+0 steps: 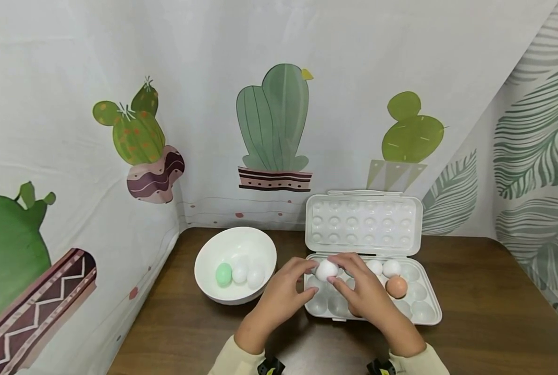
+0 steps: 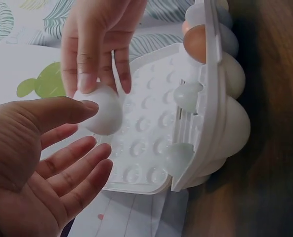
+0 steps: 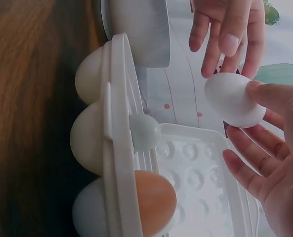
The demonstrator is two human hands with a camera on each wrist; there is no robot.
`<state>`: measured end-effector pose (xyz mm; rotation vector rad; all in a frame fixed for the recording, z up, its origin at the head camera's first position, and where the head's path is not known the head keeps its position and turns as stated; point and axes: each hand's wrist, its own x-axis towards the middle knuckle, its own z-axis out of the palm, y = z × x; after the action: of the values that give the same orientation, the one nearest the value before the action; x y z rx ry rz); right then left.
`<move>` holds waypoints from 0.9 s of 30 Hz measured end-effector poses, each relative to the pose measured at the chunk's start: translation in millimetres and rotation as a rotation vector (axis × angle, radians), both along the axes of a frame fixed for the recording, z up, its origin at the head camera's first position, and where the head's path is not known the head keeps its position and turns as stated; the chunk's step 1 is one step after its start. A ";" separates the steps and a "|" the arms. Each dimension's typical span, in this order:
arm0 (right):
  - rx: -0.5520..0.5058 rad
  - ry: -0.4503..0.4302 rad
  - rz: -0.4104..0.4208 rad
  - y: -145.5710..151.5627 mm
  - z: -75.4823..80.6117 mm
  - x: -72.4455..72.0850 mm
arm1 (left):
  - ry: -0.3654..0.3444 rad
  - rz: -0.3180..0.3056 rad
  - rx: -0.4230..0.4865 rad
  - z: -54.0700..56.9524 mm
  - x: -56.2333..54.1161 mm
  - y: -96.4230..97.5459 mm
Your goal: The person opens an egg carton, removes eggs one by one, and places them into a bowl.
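Note:
A white egg [image 1: 327, 271] is up over the left part of the white egg carton [image 1: 431, 307]. My right hand [image 1: 364, 291] pinches this egg between thumb and fingers; the right wrist view shows the thumb on its side. Close by, my left hand [image 1: 282, 291] faces it from the left with fingers loosely spread, the index fingertip right at the egg. In the right wrist view the left thumb stands apart from the shell. Inside the carton are a brown egg [image 1: 397, 286] and white eggs [image 1: 392, 268] near it. Part of the tray is hidden under my hands.
Left of the carton stands a white bowl [image 1: 208, 250] holding a green egg [image 1: 223, 274] and two white eggs [image 1: 239, 274]. The carton's lid [image 1: 364, 245] leans open against the cloth backdrop [image 1: 203, 104]. Brown wooden table [image 1: 166, 333] extends around both.

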<state>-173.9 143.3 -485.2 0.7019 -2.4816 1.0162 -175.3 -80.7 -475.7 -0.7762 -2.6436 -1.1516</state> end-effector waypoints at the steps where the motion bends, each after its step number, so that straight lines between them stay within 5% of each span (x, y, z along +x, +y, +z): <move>1: -0.005 -0.003 0.002 -0.7 0.0 0.4 | -0.004 -0.002 0.003 -0.9 -0.1 0.2; 27: -0.150 0.015 0.134 -15.2 -6.4 2.1 | 0.009 0.023 0.067 -2.9 0.7 5.9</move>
<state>-171.7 128.0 -491.5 0.8324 -2.3421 1.2259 -174.6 -74.8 -478.7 -0.7355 -2.5850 -1.2206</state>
